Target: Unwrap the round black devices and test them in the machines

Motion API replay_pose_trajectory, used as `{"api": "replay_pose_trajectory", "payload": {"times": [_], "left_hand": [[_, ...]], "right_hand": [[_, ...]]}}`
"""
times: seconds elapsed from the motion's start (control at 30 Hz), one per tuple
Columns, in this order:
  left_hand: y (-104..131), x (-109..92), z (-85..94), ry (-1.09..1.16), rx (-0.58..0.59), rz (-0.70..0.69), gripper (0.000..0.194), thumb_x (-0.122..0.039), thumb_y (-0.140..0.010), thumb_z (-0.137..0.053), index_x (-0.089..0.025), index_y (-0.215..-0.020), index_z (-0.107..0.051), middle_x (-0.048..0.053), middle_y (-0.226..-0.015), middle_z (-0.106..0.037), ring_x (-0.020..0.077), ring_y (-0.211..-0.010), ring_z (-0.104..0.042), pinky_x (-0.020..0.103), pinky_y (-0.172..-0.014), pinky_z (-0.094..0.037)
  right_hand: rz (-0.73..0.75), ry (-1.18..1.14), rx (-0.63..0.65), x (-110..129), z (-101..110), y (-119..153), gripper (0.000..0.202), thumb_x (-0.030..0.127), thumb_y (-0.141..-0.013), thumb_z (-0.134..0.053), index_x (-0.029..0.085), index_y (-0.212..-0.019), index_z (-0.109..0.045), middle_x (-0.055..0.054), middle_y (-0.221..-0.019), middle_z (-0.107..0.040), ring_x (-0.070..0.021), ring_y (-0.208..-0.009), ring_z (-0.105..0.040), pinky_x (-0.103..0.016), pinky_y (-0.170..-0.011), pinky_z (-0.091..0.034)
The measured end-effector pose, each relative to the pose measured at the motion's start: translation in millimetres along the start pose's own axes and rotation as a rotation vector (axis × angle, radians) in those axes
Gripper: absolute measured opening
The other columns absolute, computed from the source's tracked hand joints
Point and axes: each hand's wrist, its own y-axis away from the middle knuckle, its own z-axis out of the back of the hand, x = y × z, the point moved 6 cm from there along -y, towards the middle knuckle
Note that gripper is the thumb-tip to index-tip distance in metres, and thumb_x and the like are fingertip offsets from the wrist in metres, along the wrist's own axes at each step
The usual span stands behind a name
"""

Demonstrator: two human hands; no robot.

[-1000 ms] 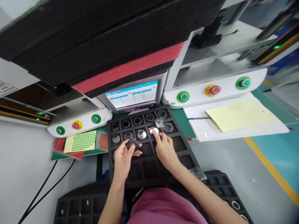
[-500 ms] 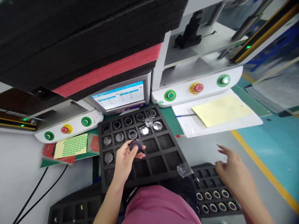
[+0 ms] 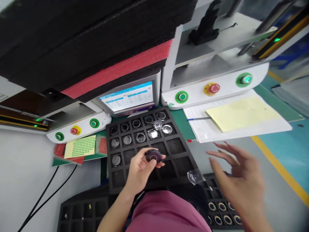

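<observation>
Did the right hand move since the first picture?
Yes, to the right. The right hand was over the black tray; now it is beyond the tray's right edge, farther right of the screen.

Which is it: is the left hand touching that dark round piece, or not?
Touching: the head view shows the left hand holding the dark round piece, its thumb against the lower edge.

Free to pass over the tray (image 3: 175,146) between left hand (image 3: 138,167) and right hand (image 3: 242,175). Blocked beyond by screen (image 3: 127,99) and overhanging foam (image 3: 96,42).
</observation>
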Motion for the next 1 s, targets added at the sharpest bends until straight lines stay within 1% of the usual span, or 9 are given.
{"api": "replay_pose_trajectory", "payload": {"times": [0.07,0.13,0.27,0.47,0.6,0.7,0.8,0.9,1.0], "left_hand": [[5.1,-1.7,-5.0,-0.025,0.008,-0.015,0.030,-0.037,-0.083,-0.073,-0.016,-0.102,-0.066,0.013,-0.098,-0.078,0.0163,-0.075,-0.073,0.024,-0.070,-0.057],[9.9,-1.9,-6.9,-0.054,0.008,-0.014,0.028,-0.035,-0.084,-0.071,-0.016,-0.104,-0.065,0.012,-0.101,-0.077,0.0167,-0.078,-0.073,0.024,-0.071,-0.057],[18.4,-2.6,-6.5,-0.133,0.013,-0.025,0.025,-0.030,-0.088,-0.065,-0.018,-0.109,-0.065,0.010,-0.102,-0.076,0.0199,-0.088,-0.073,0.026,-0.077,-0.057],[22.1,-5.1,-5.0,-0.262,-0.018,-0.052,0.032,-0.023,-0.074,-0.075,-0.015,-0.104,-0.068,0.008,-0.090,-0.075,0.0206,-0.081,-0.071,0.027,-0.073,-0.055],[21.4,-3.3,-4.2,-0.218,-0.002,-0.032,0.029,-0.021,-0.074,-0.074,-0.015,-0.102,-0.070,0.007,-0.089,-0.076,0.0194,-0.081,-0.071,0.026,-0.073,-0.054],[19.9,-0.9,-4.4,-0.223,0.003,-0.020,0.024,-0.018,-0.074,-0.072,-0.016,-0.099,-0.072,0.006,-0.088,-0.077,0.0183,-0.080,-0.071,0.025,-0.073,-0.054],[15.2,8.1,-2.9,-0.185,-0.021,0.057,0.023,-0.018,-0.072,-0.072,-0.016,-0.096,-0.072,0.006,-0.087,-0.078,0.0184,-0.077,-0.072,0.025,-0.071,-0.055],[8.7,16.4,4.9,-0.147,-0.105,0.118,0.024,-0.019,-0.069,-0.074,-0.015,-0.093,-0.069,0.007,-0.089,-0.078,0.0192,-0.077,-0.073,0.026,-0.071,-0.056],[4.8,16.8,12.8,-0.117,-0.142,0.126,0.023,-0.021,-0.069,-0.075,-0.015,-0.089,-0.066,0.009,-0.089,-0.079,0.0191,-0.076,-0.073,0.026,-0.069,-0.056]], "right_hand": [[0.041,-0.211,0.040,33.1,-20.7,0.5,0.046,0.025,-0.081,-0.069,0.027,-0.123,-0.048,-0.009,-0.115,-0.064,-0.0203,-0.075,-0.073,-0.049,-0.090,-0.054],[0.087,-0.337,0.130,61.0,-40.0,0.1,0.048,0.021,-0.081,-0.070,0.028,-0.123,-0.048,-0.007,-0.114,-0.064,-0.0194,-0.078,-0.074,-0.046,-0.091,-0.056],[0.128,-0.414,0.329,88.7,-66.6,5.6,0.044,0.022,-0.084,-0.069,0.027,-0.123,-0.050,-0.007,-0.113,-0.067,-0.0179,-0.085,-0.073,-0.036,-0.079,-0.061],[0.106,-0.333,0.353,89.4,-71.8,21.6,0.038,0.019,-0.085,-0.067,0.025,-0.120,-0.054,-0.004,-0.095,-0.070,-0.0154,-0.074,-0.071,-0.033,-0.079,-0.060],[0.218,-0.306,0.367,97.8,-68.9,26.3,0.032,0.013,-0.085,-0.065,0.024,-0.113,-0.057,-0.004,-0.093,-0.068,-0.0173,-0.086,-0.071,-0.029,-0.079,-0.060],[0.362,-0.351,0.375,109.4,-62.9,30.9,0.043,0.003,-0.082,-0.061,0.026,-0.118,-0.055,-0.002,-0.085,-0.066,-0.0180,-0.094,-0.068,-0.028,-0.083,-0.058],[0.400,-0.415,0.419,117.2,-55.8,36.7,0.059,-0.002,-0.080,-0.059,0.028,-0.130,-0.049,0.000,-0.078,-0.065,-0.0194,-0.094,-0.067,-0.030,-0.084,-0.058],[0.341,-0.466,0.442,112.1,-53.2,27.3,0.057,0.001,-0.078,-0.063,0.030,-0.125,-0.053,0.000,-0.086,-0.067,-0.0179,-0.088,-0.067,-0.029,-0.081,-0.059],[0.069,-0.473,0.321,71.4,-62.8,-15.7,0.039,0.015,-0.076,-0.073,0.030,-0.110,-0.058,-0.001,-0.102,-0.065,-0.0103,-0.064,-0.063,-0.034,-0.085,-0.057]]}}
